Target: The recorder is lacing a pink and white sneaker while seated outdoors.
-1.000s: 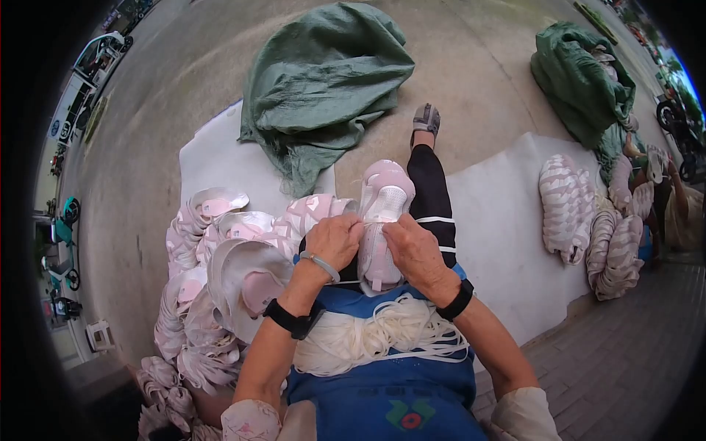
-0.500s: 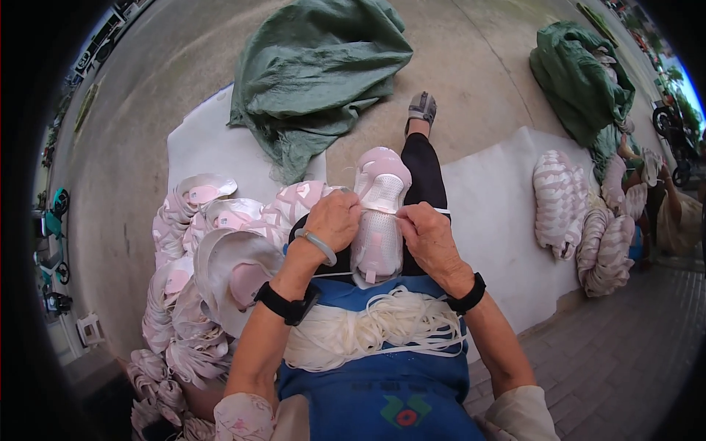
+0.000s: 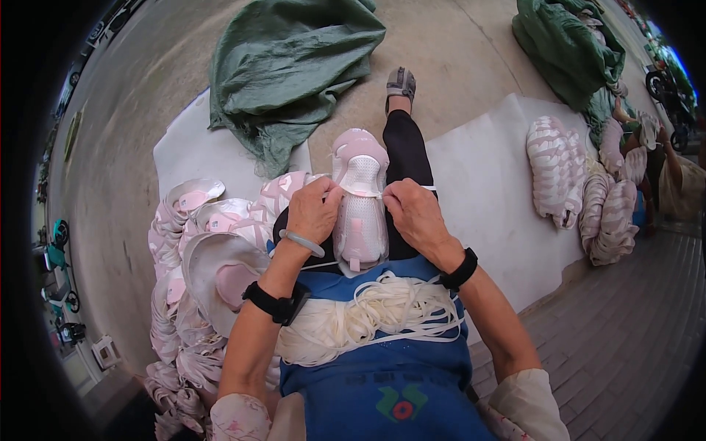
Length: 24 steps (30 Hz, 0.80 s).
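Observation:
A pink and white shoe upper (image 3: 360, 231) lies lengthwise over my lap, toe end away from me. It appears to top a stack, though the layers beneath are mostly hidden. Across its middle runs a thin white strip (image 3: 362, 194), looking taut. At the upper's left edge my left hand (image 3: 312, 213) pinches one end of the strip. My right hand (image 3: 418, 219) is closed on the other end at the right edge. A loose bundle of cream-white strips (image 3: 368, 320) rests on my blue apron (image 3: 368, 375), nearer my body.
Many pink and white uppers (image 3: 228, 272) are heaped at my left. A green sack (image 3: 290, 70) lies ahead on white sheeting (image 3: 474, 169). To the right are bundled uppers (image 3: 555, 173), another green sack (image 3: 570, 55) and part of another person (image 3: 680, 184).
The whole view has shifted, so things appear farther left and mostly higher. Both hands keep their grip on the strip, with little visible change relative to the upper.

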{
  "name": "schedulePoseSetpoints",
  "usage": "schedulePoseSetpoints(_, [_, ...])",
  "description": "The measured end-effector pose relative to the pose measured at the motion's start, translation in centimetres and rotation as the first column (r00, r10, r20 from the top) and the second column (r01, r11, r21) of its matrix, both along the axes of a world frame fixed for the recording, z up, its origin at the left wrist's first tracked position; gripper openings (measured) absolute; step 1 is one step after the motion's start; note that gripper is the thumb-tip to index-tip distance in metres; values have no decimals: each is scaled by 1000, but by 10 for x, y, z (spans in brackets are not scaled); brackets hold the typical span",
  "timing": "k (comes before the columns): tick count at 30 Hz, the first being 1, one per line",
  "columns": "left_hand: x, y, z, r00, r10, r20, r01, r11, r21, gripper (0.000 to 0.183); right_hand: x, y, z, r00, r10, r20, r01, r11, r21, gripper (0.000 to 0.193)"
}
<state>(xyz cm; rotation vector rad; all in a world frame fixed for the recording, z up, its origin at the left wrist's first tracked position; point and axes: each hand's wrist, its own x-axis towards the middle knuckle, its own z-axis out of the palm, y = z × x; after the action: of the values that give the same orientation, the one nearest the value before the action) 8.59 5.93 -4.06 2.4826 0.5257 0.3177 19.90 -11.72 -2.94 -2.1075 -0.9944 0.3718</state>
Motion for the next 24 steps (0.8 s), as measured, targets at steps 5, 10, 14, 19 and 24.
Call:
schedulePoseSetpoints(5, [0,-6,4,955,257,-148,-291,720,-630,17,4,1,-3,999,26,34,-25,1000,-12,11])
schedulePoseSetpoints(10, [-4,-9,10,977,206,-48,-207,878,-433,17,4,5,2,993,81,87,-77,996,-54,10])
schedulePoseSetpoints(14, [-6,-15,14,993,108,53,-100,985,-137,16,4,6,5,992,90,89,-83,993,-82,10])
schedulePoseSetpoints(19, [-15,-27,32,999,30,-32,-29,999,43,24,3,8,4,995,69,71,-63,994,-88,10])
schedulePoseSetpoints(24, [-17,-27,38,995,-45,-87,53,994,93,42,17,18,14,956,67,-286,-120,978,-173,14])
